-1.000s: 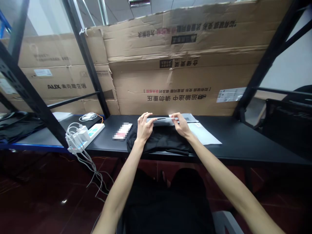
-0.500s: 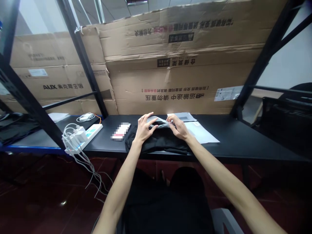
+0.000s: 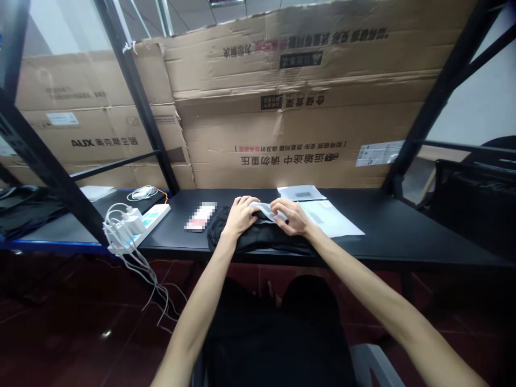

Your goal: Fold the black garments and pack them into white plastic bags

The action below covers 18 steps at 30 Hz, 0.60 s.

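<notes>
Pale film [image 3: 265, 210] is mid-frame, between the hands, over the dark bundle [image 3: 268, 236]. Bag or loose sheet: can't tell. Right hand [image 3: 291, 216]: thumb and fingertips pinching its right part. Left hand [image 3: 241, 216]: fingers curled over its left end; actual grip hidden, can't tell.

Risks, my read: film is thin and creased, so uneven pull could tear it or slip it from the pinch. Loose bundle folds could snag under the fingers. Bundle sits along the desk's [image 3: 387, 220] near edge; a tug toward the lower frame could drag it off. Right wrist is by the white sheet [image 3: 341, 223] at centre right; a sweep could shift it.

Vs half a second ago: film was arched with a dark gap under it; now flatter and lower, both hands slightly lower too. White sheet unchanged.
</notes>
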Tool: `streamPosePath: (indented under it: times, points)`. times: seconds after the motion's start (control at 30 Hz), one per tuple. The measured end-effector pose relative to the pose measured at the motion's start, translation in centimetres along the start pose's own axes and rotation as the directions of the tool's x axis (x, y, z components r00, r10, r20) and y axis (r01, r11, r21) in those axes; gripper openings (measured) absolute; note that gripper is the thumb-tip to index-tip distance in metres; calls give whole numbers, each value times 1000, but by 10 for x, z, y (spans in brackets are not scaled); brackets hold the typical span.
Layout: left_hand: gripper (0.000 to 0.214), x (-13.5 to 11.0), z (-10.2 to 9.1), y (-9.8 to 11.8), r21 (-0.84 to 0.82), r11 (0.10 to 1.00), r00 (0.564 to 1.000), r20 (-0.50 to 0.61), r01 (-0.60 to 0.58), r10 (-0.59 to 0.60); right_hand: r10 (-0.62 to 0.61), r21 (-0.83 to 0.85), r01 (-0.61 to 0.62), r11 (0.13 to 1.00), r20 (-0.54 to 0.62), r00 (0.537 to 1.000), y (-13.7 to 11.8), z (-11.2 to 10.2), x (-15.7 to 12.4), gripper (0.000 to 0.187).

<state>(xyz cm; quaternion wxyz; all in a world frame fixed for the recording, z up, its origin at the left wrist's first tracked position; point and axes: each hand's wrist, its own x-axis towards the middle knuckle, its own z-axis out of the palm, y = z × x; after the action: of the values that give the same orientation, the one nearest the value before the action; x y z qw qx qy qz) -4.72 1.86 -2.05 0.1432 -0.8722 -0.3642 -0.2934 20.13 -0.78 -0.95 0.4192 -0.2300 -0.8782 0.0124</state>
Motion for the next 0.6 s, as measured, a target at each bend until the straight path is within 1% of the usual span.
streamPosePath:
  times: [0.03,0.07,0.1,0.13,0.17,0.2,0.23,0.27,0.3,0.33,0.43,0.5,0.53,0.6]
  points:
    - [26,0,0,0,0,1000,1000,5,-5,5,10,34,-8,999,-43,999,1,0,1,19]
    - [25,1,0,-1,-1,1000,1000,10,-11,11,44,74,-36,997,-109,993,2,0,2,23]
    - [24,1,0,-1,-2,1000,1000,10,-16,16,109,118,-88,989,-187,976,5,-1,3,27]
    - [23,1,1,-2,-3,1000,1000,9,-23,23,204,162,-166,973,-258,945,8,-1,5,32]
    - [22,2,1,-2,-4,1000,1000,5,-29,29,322,208,-268,941,-305,896,13,-1,7,35]
    - [22,2,1,-2,-5,999,999,-4,-38,38,445,252,-377,891,-321,836,18,-1,8,37]
    - [21,2,1,-2,-6,999,999,-16,-47,47,552,289,-477,830,-309,774,23,0,10,39]
    - [20,3,2,-2,-6,998,998,-31,-57,57,632,315,-553,771,-280,722,28,1,10,39]
    - [20,3,2,-2,-7,998,997,-48,-66,66,683,332,-603,726,-244,688,33,3,10,39]
    - [20,3,2,-2,-7,997,995,-67,-76,75,719,343,-640,687,-197,666,37,5,10,39]
    - [22,5,2,-1,-6,995,985,-138,-104,103,785,355,-739,573,23,619,42,8,8,36]
    - [22,5,1,-1,-9,992,973,-196,-127,123,798,347,-786,511,148,585,40,7,6,36]
    - [21,5,1,-1,-14,991,965,-228,-137,130,795,348,-794,499,180,579,38,5,6,37]
    - [20,5,-1,-1,-27,988,948,-288,-149,136,782,364,-787,498,206,589,33,1,5,41]
